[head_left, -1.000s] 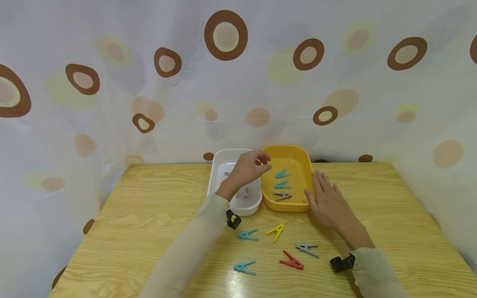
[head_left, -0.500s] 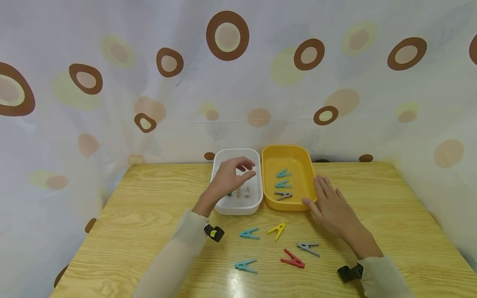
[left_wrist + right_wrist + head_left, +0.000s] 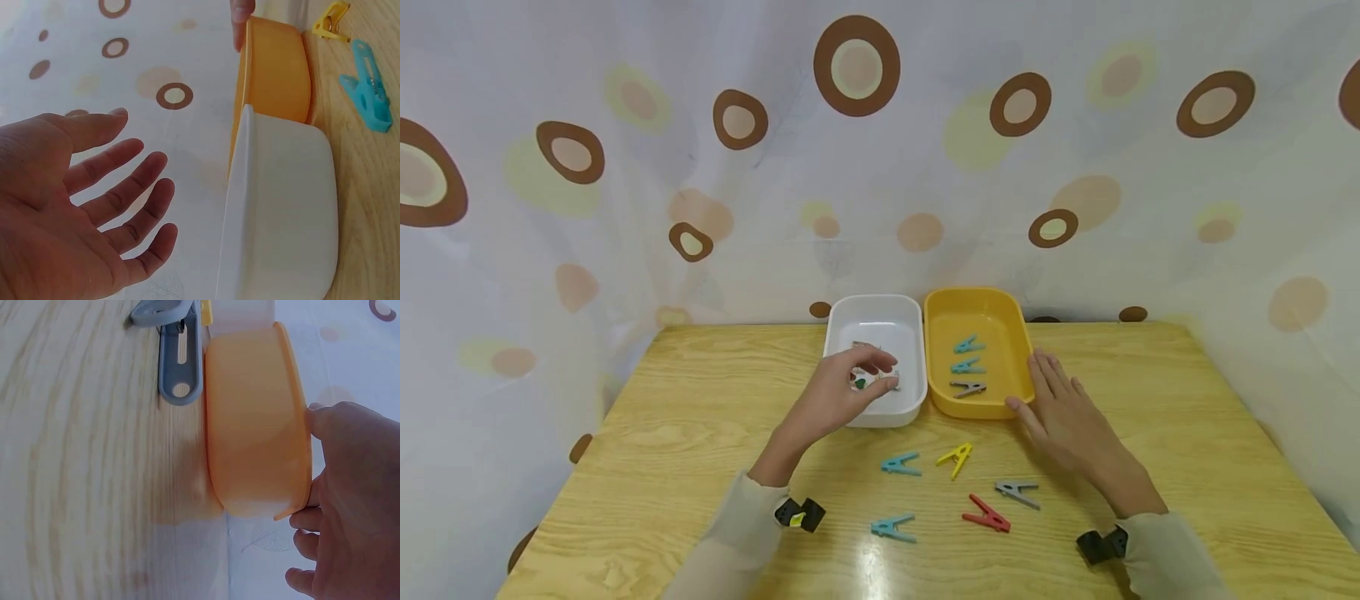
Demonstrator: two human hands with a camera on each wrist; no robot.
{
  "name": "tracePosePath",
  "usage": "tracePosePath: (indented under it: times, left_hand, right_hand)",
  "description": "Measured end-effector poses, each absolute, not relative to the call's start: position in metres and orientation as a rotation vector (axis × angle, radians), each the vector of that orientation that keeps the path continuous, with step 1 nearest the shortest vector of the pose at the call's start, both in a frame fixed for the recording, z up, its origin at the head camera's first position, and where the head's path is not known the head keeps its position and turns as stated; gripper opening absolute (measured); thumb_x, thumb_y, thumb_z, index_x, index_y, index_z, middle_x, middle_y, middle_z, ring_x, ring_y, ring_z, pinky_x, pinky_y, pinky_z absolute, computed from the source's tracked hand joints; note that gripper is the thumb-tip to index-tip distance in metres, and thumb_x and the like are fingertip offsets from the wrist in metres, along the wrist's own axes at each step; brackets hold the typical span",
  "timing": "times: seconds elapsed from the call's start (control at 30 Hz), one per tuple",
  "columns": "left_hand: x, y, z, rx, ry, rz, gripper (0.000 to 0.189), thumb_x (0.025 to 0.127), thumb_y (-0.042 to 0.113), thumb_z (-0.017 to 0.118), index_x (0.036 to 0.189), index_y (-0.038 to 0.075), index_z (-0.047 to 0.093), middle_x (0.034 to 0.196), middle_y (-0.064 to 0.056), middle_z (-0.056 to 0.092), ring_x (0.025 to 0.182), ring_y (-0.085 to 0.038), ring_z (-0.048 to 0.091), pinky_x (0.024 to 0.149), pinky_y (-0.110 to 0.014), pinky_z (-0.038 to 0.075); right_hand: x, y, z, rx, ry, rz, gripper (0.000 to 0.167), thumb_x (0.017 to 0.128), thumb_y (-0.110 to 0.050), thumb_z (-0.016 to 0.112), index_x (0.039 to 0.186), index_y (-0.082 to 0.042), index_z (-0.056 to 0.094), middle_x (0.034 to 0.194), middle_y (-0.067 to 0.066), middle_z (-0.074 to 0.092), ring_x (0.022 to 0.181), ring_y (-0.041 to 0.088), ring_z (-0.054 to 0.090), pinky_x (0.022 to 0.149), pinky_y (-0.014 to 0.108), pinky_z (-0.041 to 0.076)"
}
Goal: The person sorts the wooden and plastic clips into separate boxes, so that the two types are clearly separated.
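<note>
My left hand hovers over the near left part of the white tray. In the left wrist view its fingers are spread and loosely bent, with nothing between them. Small items, one of them a green piece, lie in that tray, partly hidden by the hand. My right hand rests against the yellow tray, fingers straight along its right side and thumb on the rim near the front corner. Inside the yellow tray are two blue clothespins and a grey clothespin.
In front of the trays, on the wooden table, lie two blue clothespins, a yellow clothespin, a red clothespin and a grey clothespin. A patterned curtain hangs behind the table.
My left hand has moved left and toward me, from the edge between the trays to the white tray's near left part. The right hand stays at the yellow tray, its thumb now nearer the front corner.
</note>
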State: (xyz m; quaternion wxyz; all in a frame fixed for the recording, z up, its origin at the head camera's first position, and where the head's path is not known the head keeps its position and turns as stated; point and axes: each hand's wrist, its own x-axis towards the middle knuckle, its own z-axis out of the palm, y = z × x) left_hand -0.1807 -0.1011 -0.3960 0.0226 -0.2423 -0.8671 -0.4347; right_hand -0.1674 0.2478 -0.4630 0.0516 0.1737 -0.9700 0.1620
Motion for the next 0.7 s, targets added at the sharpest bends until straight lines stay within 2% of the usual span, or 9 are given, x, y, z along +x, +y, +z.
tracePosePath:
  times: [0.13, 0.4, 0.7]
  left_hand:
    - [-0.164, -0.106, -0.399, -0.769, -2.708, -1.335, 0.022, 0.096, 0.022, 0.075, 0.116, 0.013, 0.073, 0.112, 0.001, 0.073, 0.105, -0.024, 0.066, 0.085, -0.039, 0.051]
    - [-0.139, -0.108, -0.415, -0.809, -2.755, -1.45, 0.02, 0.098, 0.02, 0.073, 0.116, 0.013, 0.073, 0.113, -0.003, 0.073, 0.105, -0.023, 0.066, 0.088, -0.054, 0.051]
    - [-0.123, -0.103, -0.443, -0.798, -2.8, -1.397, 0.02, 0.094, 0.011, 0.076, 0.114, 0.006, 0.074, 0.112, -0.006, 0.074, 0.105, -0.025, 0.066, 0.089, -0.054, 0.051]
  right_hand:
    - [-0.167, 0.248, -0.465, 0.513, -2.957, 0.492, 0.082, 0.11, -0.05, 0.039, 0.16, 0.009, 0.013, 0.168, 0.026, 0.01, 0.154, 0.044, 0.012, 0.116, 0.069, 0.02]
    - [-0.168, 0.249, -0.462, 0.501, -2.955, 0.48, 0.082, 0.11, -0.05, 0.039, 0.16, 0.01, 0.014, 0.168, 0.027, 0.011, 0.154, 0.044, 0.012, 0.116, 0.069, 0.02]
    - [-0.168, 0.248, -0.466, 0.512, -2.959, 0.484, 0.081, 0.11, -0.049, 0.039, 0.16, 0.01, 0.013, 0.167, 0.028, 0.011, 0.154, 0.044, 0.012, 0.116, 0.069, 0.02]
